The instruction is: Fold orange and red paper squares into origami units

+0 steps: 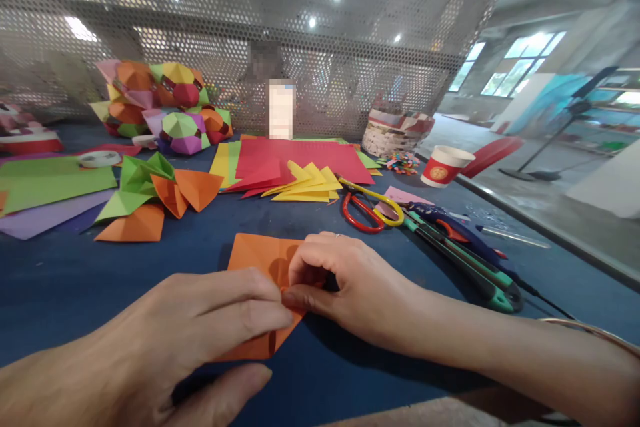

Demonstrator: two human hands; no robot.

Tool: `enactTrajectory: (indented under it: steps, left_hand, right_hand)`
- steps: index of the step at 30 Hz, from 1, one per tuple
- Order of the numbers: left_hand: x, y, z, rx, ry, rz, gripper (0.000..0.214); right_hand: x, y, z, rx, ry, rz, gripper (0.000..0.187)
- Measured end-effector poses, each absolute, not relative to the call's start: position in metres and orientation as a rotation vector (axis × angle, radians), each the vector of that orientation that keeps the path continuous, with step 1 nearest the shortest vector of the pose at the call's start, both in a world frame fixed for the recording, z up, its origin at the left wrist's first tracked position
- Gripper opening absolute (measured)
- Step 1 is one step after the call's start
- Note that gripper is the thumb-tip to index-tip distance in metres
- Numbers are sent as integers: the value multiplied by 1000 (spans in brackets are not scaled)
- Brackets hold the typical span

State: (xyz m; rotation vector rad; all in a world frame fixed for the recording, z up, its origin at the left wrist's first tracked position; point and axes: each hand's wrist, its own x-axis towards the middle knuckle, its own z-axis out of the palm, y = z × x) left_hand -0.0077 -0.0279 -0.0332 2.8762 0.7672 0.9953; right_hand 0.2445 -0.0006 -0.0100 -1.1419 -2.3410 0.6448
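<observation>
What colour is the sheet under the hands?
The sheet is orange; it shows best in the head view.

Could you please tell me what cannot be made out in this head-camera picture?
- Head view: the part of the creased orange paper under the bare left hand and bare right hand, which cover it.
- Head view: the bottom inside the red-and-white paper cup, hidden by its front wall.
- Head view: details of the pale upright rectangle, blurred by pixelation.
</observation>
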Motion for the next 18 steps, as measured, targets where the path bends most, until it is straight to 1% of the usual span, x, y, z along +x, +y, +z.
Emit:
enactTrajectory:
  steps: [2,6,10,15,18]
  left_hand:
    - [-7,-28,-33,2857,747,955,33]
    - [2,-21,-30,2865,537,932,28]
    - [6,-14,-28,2861,433,902,28]
    - [2,-10,-27,2949,348,792,29]
    - [4,-12,-28,2952,361,829,32]
  right_hand:
    - [245,0,-10,-1128,-2341,654,20]
    - [246,0,-11,-1130,-2330,663,22]
    - [246,-2,-11,-1113,-2340,620,20]
    - [247,-6,-11,-1128,-2372,561,25]
    - [249,-6,-10,-1190,-2366,580,30]
